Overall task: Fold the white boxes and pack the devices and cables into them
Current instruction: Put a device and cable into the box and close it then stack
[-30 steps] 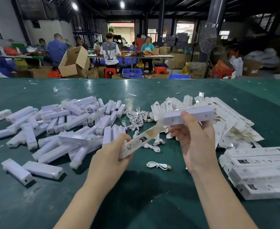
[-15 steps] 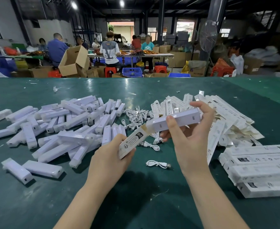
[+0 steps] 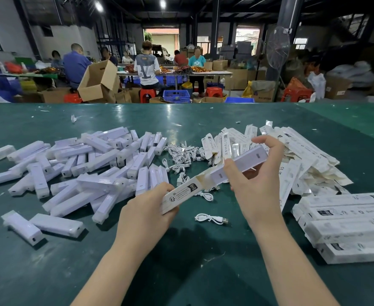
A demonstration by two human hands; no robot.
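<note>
My left hand grips the lower end of a folded white box with black print, its open mouth pointing up and right. My right hand holds a long white device between thumb and fingers, and the device's lower end sits inside the box mouth. A heap of white devices covers the table's left half. Coiled white cables lie in the middle, and one loose cable lies just below my hands. Flat unfolded boxes are piled at the right.
Several packed boxes are stacked at the right near edge of the green table. Two devices lie apart at the near left. People work at tables beyond the far edge, among cardboard cartons.
My right hand has brought the device down and left, and its end has gone into the box mouth. The left hand has kept its grip on the box.
</note>
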